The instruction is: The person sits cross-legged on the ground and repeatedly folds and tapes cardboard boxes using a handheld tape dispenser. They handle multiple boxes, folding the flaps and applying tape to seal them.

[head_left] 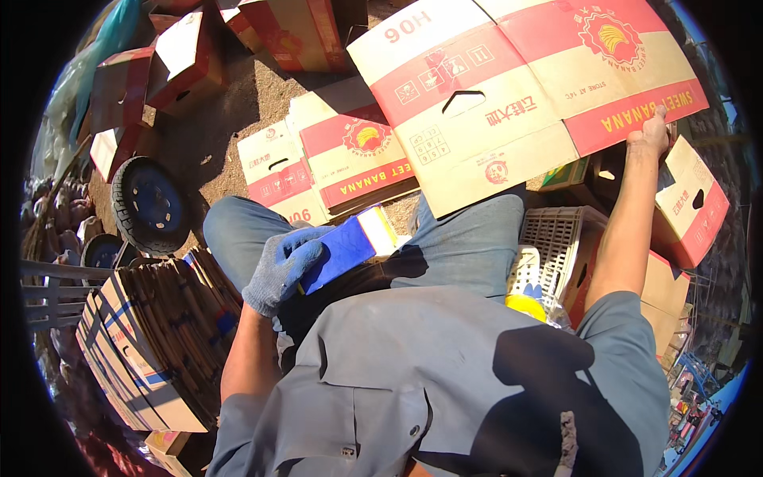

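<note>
My left hand (pixel 286 265), in a grey-blue coated work glove, grips a flat blue object (pixel 343 247) with a white and yellow end, over my lap. What that object is I cannot tell. My bare right hand (pixel 650 136) holds the lower right edge of a large flattened banana carton (pixel 524 77), red and cream, raised above my right knee and tilted. Part of the carton hides the view beyond it. Between my knees and further out lies a stack of flattened banana cartons (pixel 363 152) on the ground.
At the left are a rubber-tyred wheel (pixel 149 206) and a strapped bundle of flattened cardboard (pixel 149 352). Assembled cartons (pixel 185 62) stand at the upper left. Right of my thigh are a white plastic crate (pixel 551 238), a yellow item (pixel 526 306) and another open carton (pixel 691 208).
</note>
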Demonstrator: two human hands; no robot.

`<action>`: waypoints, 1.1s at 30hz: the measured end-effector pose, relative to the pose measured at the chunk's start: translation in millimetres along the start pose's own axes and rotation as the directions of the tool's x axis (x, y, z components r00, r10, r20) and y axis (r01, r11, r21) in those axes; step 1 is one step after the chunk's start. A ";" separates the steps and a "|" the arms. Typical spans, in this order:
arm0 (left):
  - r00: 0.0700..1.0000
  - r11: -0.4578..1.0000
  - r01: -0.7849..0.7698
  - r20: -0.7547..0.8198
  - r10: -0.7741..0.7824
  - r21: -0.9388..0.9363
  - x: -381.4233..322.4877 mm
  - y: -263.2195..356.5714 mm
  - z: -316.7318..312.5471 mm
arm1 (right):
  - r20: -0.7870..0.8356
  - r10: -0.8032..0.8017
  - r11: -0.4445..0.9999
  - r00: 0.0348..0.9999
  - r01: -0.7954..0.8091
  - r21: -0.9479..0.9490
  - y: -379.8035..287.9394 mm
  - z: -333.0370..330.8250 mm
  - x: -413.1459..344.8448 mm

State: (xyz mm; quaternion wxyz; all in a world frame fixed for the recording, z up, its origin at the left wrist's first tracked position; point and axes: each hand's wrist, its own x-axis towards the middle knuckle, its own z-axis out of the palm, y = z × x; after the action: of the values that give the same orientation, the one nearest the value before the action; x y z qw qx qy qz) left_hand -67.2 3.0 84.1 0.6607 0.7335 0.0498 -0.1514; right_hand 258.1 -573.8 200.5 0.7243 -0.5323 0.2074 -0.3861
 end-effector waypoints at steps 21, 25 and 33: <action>0.981 0.983 0.149 0.105 -0.161 0.110 86.1 -22.6 11.8 | -0.257 0.106 0.986 0.961 -0.135 -0.099 35.7 -56.9 3.8; 0.988 0.994 0.106 0.109 -0.108 0.030 96.3 -52.9 23.0 | -0.194 -0.188 0.740 0.963 0.009 -0.672 39.5 -41.9 -27.8; 0.994 0.990 -0.038 0.108 0.023 0.137 94.2 -64.8 20.8 | 0.900 0.425 0.156 0.094 0.972 -0.175 16.0 -19.9 -131.7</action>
State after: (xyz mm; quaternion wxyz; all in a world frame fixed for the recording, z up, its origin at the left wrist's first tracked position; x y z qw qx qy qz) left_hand 1.3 -21.5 -6.5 0.6119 0.7693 -0.0074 -0.1833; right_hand 168.2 -481.1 164.2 0.0373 -0.9590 -0.2767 0.0486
